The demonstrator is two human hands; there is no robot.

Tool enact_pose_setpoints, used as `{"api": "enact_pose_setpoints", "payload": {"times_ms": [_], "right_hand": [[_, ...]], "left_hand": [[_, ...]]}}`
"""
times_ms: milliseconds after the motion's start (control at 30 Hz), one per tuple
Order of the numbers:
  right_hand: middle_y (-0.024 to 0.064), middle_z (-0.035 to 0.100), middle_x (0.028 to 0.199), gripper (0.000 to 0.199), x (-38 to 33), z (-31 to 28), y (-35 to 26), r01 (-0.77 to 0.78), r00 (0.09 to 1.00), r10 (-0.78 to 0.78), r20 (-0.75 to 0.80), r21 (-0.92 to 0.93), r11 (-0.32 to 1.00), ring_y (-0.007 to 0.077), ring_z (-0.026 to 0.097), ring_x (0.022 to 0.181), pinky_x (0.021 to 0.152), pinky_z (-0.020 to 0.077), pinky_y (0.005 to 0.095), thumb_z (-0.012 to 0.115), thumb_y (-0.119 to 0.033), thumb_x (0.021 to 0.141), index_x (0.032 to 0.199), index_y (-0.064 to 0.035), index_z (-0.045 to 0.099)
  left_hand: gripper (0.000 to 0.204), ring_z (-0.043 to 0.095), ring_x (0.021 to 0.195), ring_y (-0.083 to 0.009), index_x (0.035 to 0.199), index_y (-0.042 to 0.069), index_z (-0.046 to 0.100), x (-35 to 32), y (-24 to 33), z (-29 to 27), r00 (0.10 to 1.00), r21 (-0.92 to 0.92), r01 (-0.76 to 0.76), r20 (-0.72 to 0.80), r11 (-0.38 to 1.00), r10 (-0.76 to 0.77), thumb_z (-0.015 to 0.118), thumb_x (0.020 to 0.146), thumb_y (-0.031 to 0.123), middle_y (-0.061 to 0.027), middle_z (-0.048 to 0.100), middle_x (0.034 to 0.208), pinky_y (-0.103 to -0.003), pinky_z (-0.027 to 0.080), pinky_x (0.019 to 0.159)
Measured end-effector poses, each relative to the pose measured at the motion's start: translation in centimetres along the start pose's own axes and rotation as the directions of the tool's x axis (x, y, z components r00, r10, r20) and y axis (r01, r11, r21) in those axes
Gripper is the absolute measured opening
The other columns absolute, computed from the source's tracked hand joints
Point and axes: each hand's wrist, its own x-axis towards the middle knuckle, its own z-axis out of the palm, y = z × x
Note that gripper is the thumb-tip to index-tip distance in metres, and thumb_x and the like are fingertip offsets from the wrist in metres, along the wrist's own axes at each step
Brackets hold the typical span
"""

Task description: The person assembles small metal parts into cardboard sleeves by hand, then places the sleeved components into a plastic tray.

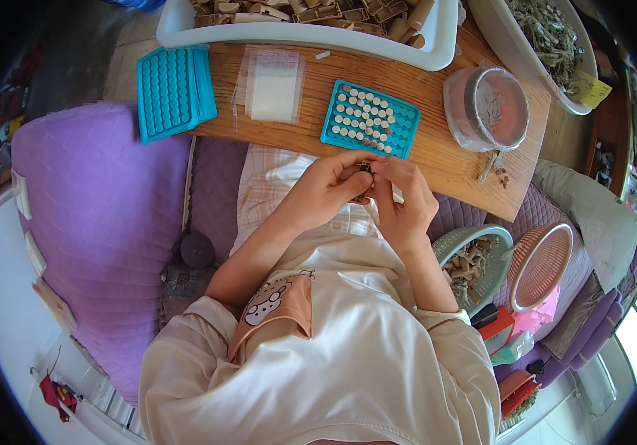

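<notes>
Both hands meet just below the near edge of the wooden board (437, 152), over the person's lap. The left hand (329, 185) is curled, fingers bent inward, and the right hand (406, 196) is curled against it; their fingertips pinch together on one small dark piece (366, 167), which sits between thumbs and forefingers. Little of the piece shows, so its shape cannot be told.

Just beyond the hands, on the board, lies a teal grid tray (370, 120) with small pale round plugs standing in its cells; roughly two dozen are filled, mostly toward its left and middle, and an exact count cannot be made. To the left lie a clear plastic bag (272, 85), flat, and then a second teal tray (174, 90), which seems to be two trays stacked, with its cells empty.

To the right on the board stands one round clear tub (487, 110) tipped on its side, with small greyish bits inside and a few brown bits spilled at its mouth. At the far edge sit two white basins: the long one (437, 44) holds tan tube-like pieces, the oval one (582, 78) holds grey-green dried stuff.

Beside the person's right elbow are two baskets: a grey-green one (448, 248) with tan pieces in it, and a pink one (542, 265) tilted on edge, touching it.
</notes>
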Motion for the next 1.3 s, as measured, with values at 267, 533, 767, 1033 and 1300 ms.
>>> {"api": "enact_pose_setpoints", "payload": {"times_ms": [267, 533, 767, 1033, 1300], "right_hand": [[0.0108, 0.059, 0.081, 0.025, -0.4, -0.4, 0.1, 0.034, 0.999, -0.034, 0.006, 0.019, 0.999, 0.024, 0.059, 0.075, 0.065, 0.0481, 0.0291, 0.054, 0.013, 0.065, 0.086, -0.0004, 0.053], [0.0131, 0.058, 0.088, 0.026, -0.2, -0.8, 3.3, -0.473, 0.881, 0.47, -0.059, -0.051, 0.88, 0.0223, 0.058, 0.078, 0.064, 0.0463, 0.029, 0.062, -0.002, 0.069, 0.093, -0.0003, 0.052], [0.0101, 0.059, 0.077, 0.022, -0.6, 0.2, 4.9, -0.175, 0.952, 0.283, 0.116, -0.554, 0.814, 0.0243, 0.056, 0.07, 0.059, 0.0453, 0.0313, 0.063, -0.003, 0.067, 0.088, -0.0034, 0.055], [0.0086, 0.061, 0.073, 0.017, 0.7, -0.3, -1.1, -0.227, 0.972, 0.217, -0.091, -0.115, 0.967, 0.0195, 0.06, 0.061, 0.053, 0.0471, 0.0256, 0.064, 0.002, 0.066, 0.081, -0.0027, 0.058], [0.0109, 0.061, 0.076, 0.017, 0.5, -0.1, -1.3, -0.037, 0.998, 0.035, -0.046, -0.044, 0.998, 0.0216, 0.061, 0.067, 0.055, 0.0484, 0.0267, 0.062, 0.008, 0.064, 0.078, -0.0007, 0.056]], "left_hand": [[0.028, 0.054, 0.073, -0.0077, 0.111, -0.004, 0.043, 0.1, 0.2, 0.0, 1.0, -0.031, 0.003, 0.031, 1.0, -0.002, 0.046, 0.085, 0.007, -0.006, 0.056, 0.086, -0.021, 0.047, 0.065], [0.018, 0.056, 0.073, -0.0129, 0.097, 0.001, 0.048, 0.1, 0.4, -1.7, 0.999, 0.011, -0.017, -0.039, 1.0, 0.017, 0.04, 0.083, 0.01, -0.0078, 0.056, 0.082, -0.023, 0.044, 0.063], [0.018, 0.057, 0.073, -0.0136, 0.097, 0.001, 0.048, -0.2, 0.7, -1.5, 0.999, 0.02, -0.019, -0.035, 1.0, 0.02, 0.04, 0.083, 0.009, -0.0093, 0.057, 0.084, -0.023, 0.044, 0.063], [0.024, 0.057, 0.078, -0.0102, 0.108, 0.001, 0.046, -1.2, 1.7, -0.4, 0.998, 0.075, -0.036, -0.04, 0.997, 0.039, 0.044, 0.085, 0.008, -0.0066, 0.057, 0.091, -0.021, 0.044, 0.066], [0.027, 0.052, 0.08, -0.008, 0.112, -0.001, 0.044, -1.2, 2.2, 0.0, 0.998, 0.284, -0.038, -0.033, 0.958, 0.049, 0.043, 0.085, 0.003, -0.0048, 0.054, 0.093, -0.022, 0.046, 0.069]]}}
